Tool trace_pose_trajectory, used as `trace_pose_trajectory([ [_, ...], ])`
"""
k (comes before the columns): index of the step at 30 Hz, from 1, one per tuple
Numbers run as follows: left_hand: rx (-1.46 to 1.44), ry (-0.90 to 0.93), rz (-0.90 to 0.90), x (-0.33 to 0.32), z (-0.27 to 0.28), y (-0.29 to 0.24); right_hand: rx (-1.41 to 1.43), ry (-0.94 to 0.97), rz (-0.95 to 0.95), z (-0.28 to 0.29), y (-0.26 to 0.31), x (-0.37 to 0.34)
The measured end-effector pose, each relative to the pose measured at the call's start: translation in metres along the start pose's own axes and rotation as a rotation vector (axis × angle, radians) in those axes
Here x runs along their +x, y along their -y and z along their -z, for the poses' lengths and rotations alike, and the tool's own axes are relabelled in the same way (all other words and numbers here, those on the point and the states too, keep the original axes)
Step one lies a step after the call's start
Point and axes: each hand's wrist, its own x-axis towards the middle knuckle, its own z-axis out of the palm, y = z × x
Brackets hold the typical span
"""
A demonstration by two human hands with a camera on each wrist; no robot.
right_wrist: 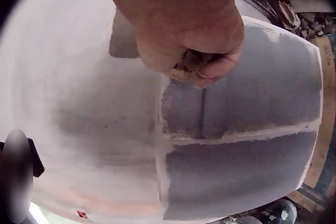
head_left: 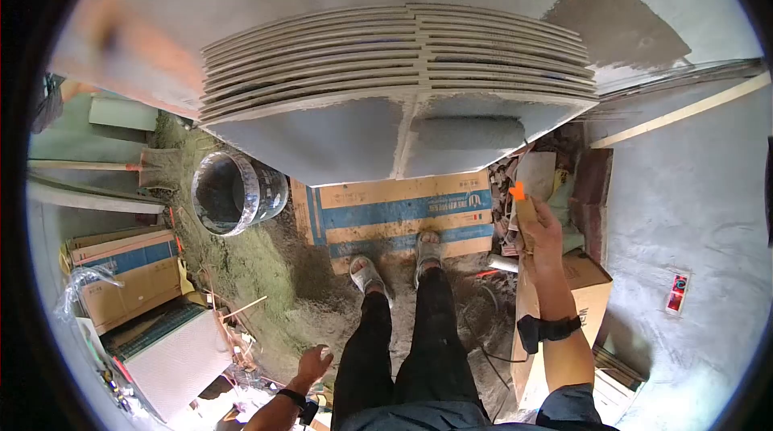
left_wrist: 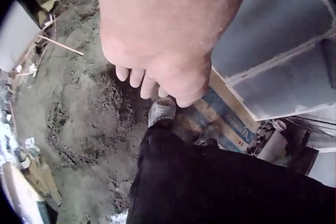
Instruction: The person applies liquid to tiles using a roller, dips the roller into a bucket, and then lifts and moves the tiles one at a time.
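Grey on the big flat faces at the near side of the stack of pale boards (head_left: 322,137), with a pale line down the middle. Just past its right end, the right hand (head_left: 543,231), with fingers curled tight round a tan piece (head_left: 527,216) with a bright orange bit (head_left: 518,190) on top. Low on the left, the left hand (head_left: 314,364), loose and a bit bent, with nothing in it. Under the sandals (head_left: 366,276) and in front of them, flat cardboard (head_left: 386,212) with blue bands, white letters and a round mark, too small to read for sure. Over to the left, a round bucket (head_left: 241,193) on its dirty patch. By the right arm, a tall brown box (head_left: 586,274) with some print, too tilted to read. On the wall, a red and white wall box (head_left: 677,292).
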Motion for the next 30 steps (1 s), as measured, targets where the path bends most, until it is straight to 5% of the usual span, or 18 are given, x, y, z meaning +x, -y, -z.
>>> trace_pose_trajectory([
  [5, -0.046, -0.101, -0.033, 0.002, -0.002, -0.028, -0.034, 0.081, -0.076, 0.010, -0.058, 0.049],
  [15, -0.197, -0.059, 0.192, 0.016, 0.000, -0.104, -0.099, 0.025, -0.219, 0.004, -0.238, 0.177],
  [20, -0.158, 0.038, 0.319, 0.017, -0.008, -0.139, -0.567, -0.087, -0.057, 0.007, -0.365, 0.260],
  [23, -0.164, 0.093, 0.402, 0.017, -0.020, -0.140, -0.487, -0.061, -0.282, 0.003, -0.362, 0.279],
  [27, -0.148, 0.103, 0.376, 0.022, -0.016, -0.161, -0.456, -0.107, -0.296, 0.016, -0.373, 0.286],
  [28, -0.133, 0.094, 0.362, 0.024, -0.011, -0.171, -0.416, -0.017, -0.458, 0.028, -0.376, 0.295],
  [30, -0.130, 0.090, 0.348, 0.029, -0.011, -0.161, -0.485, -0.066, -0.303, 0.049, -0.372, 0.286],
])
